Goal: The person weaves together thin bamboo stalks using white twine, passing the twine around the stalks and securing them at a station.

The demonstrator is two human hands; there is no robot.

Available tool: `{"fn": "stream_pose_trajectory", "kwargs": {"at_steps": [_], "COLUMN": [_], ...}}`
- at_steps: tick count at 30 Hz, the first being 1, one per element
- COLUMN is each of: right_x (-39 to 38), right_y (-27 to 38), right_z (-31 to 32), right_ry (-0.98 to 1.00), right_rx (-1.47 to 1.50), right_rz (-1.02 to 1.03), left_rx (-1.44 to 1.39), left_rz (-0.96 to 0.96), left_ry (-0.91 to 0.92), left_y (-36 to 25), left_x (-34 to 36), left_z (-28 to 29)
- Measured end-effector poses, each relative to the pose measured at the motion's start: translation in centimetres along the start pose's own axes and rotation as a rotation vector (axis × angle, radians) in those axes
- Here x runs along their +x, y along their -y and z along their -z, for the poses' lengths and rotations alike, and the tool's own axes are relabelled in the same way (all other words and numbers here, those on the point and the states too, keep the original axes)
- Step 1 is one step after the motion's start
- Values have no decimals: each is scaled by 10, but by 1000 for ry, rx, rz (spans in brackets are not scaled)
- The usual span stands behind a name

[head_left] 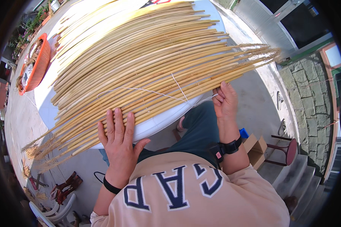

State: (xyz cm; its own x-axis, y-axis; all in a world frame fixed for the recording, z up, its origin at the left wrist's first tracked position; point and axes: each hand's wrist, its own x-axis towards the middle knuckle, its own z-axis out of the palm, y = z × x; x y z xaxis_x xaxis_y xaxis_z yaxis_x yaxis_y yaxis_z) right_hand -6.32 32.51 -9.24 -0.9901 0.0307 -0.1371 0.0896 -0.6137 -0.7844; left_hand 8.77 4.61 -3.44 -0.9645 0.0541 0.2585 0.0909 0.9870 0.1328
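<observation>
We identify the work area as a white round table (152, 128), its near edge facing the person. Across its top we find a layer of long dry stalks (140, 56), laid side by side from left to right. Some of the nearer stalks end in feathery tufts that project past the table's edge, at lower left and at upper right.

We locate the left hand (119, 136) on the near stalks, left of centre: fingers spread, palm down, fingertips resting on the stalks, gripping nothing. The right hand (226, 100) is raised at the near right edge, thumb and fingers pinching a white string (147, 90). From this grip, we trace the string to the table's edge; from there, one length runs loosely leftward over the stalks and a shorter one crosses them.

We note an orange tub (44, 66) left of the table. At lower right, we note a cardboard box (257, 151) beside a dark red stool (291, 152), near grey steps (299, 172).
</observation>
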Motion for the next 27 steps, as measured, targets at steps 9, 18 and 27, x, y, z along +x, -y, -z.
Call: {"fn": "stream_pose_trajectory", "kwargs": {"at_steps": [9, 18, 27], "right_x": [2, -1, 2], "right_y": [-3, -5, -10], "right_z": [-4, -24, -21], "right_ry": [-26, -201, -199], "right_rx": [59, 106, 154], "right_rz": [14, 42, 9], "left_rx": [-13, 19, 14], "left_rz": [-12, -16, -26], "left_ry": [-32, -50, -88], "left_y": [1, 3, 3], "left_x": [0, 2, 2], "left_z": [-4, -5, -7]}}
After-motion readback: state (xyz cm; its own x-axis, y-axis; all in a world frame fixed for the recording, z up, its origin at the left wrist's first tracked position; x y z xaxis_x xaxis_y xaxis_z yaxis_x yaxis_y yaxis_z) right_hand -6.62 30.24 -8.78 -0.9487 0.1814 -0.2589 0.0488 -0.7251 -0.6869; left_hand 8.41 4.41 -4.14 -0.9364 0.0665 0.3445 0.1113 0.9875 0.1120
